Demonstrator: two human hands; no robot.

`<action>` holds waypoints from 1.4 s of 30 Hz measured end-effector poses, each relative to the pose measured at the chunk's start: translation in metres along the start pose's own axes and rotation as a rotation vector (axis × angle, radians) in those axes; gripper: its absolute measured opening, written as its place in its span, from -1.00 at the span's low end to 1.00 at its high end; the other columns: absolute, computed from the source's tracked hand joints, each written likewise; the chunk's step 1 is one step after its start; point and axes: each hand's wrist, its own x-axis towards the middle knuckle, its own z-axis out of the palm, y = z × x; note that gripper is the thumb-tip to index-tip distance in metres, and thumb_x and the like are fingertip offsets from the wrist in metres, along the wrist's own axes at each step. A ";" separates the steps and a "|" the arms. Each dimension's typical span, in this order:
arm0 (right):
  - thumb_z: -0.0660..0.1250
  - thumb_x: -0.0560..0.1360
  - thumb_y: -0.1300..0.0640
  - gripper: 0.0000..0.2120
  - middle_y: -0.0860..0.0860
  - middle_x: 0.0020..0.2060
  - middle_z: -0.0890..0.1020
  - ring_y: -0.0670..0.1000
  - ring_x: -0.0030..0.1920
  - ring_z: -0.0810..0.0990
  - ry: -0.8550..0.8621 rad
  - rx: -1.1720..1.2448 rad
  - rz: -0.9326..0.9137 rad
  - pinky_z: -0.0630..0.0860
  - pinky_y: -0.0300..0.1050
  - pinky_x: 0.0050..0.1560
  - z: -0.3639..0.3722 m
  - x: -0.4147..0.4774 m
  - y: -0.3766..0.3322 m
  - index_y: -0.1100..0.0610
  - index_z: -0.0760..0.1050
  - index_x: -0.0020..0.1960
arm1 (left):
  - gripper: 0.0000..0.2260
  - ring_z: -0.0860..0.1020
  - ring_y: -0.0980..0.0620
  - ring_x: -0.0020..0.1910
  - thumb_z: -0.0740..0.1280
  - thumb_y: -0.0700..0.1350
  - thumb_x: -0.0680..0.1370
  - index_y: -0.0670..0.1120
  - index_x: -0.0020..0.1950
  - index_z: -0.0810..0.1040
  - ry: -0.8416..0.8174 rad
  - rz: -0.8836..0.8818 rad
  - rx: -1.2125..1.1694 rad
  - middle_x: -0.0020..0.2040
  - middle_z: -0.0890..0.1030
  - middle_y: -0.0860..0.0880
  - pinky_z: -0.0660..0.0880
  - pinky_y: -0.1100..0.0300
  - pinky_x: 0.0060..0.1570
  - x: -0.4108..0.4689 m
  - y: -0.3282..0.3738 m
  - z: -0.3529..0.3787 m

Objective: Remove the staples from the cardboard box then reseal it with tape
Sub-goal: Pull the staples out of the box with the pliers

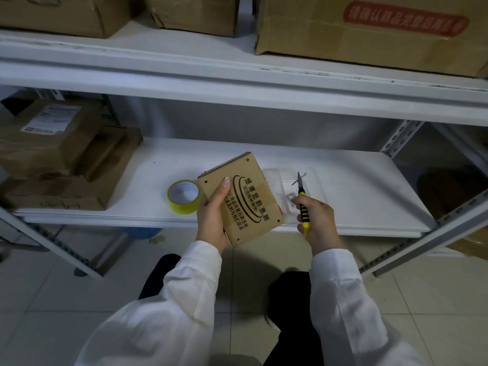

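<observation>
Cardboard box [244, 199], small, brown and printed with dark characters, is held tilted above the near edge of the white metal shelf [356, 186], its printed face turned up toward the camera. Dark holes show near its corners and I see no staple left in this face, though they are too small to be sure of.

Judging by that, the step in hand is dropping a pulled staple: the steel tips of the yellow-and-black-handled pliers [303, 200] pinch a small metal staple [299, 178] over a clear plastic tray [315, 191] on the shelf, just right of the box, where a few loose staples already lie. To do it well, lower the tips close over the tray before easing the handles, so the staple does not bounce onto the shelf or floor.

The left hand [212, 217] clamps the box's left side, thumb laid flat across the printed face, fingers hidden behind. The right hand [315, 220] is curled closed round the plier handles.

A yellow roll of tape [184, 196] stands on the shelf just left of the box, untouched.
</observation>
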 end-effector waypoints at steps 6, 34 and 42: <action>0.41 0.29 0.25 -0.89 0.09 -0.43 0.39 0.08 -0.39 0.34 0.107 -0.391 -0.158 0.28 -0.20 -0.40 -0.011 0.023 0.017 0.25 0.48 -0.30 | -0.63 0.66 -0.01 -0.02 0.24 0.17 0.51 -0.02 0.16 0.58 -0.066 -0.072 0.011 0.05 0.68 -0.05 0.59 0.11 -0.14 0.009 -0.004 0.001; 0.52 0.22 0.06 -0.59 0.12 -0.21 0.48 0.07 -0.32 0.42 -0.519 0.277 0.061 0.38 -0.22 -0.53 0.016 -0.003 0.001 0.18 0.51 0.00 | -0.63 0.67 0.04 -0.06 0.10 0.24 0.56 0.05 0.08 0.57 -0.121 -0.041 -0.102 -0.04 0.70 0.02 0.55 0.02 -0.04 0.003 0.001 -0.007; 0.36 0.44 0.31 -0.56 0.09 -0.13 0.53 -0.04 -0.32 0.60 -0.432 0.319 -0.113 0.48 -0.22 -0.44 0.016 -0.027 -0.005 0.13 0.29 0.24 | -0.74 0.51 -0.01 0.18 0.11 0.18 0.59 0.08 0.15 0.40 0.008 0.047 0.139 0.11 0.56 0.03 0.49 0.11 -0.01 0.006 0.007 -0.003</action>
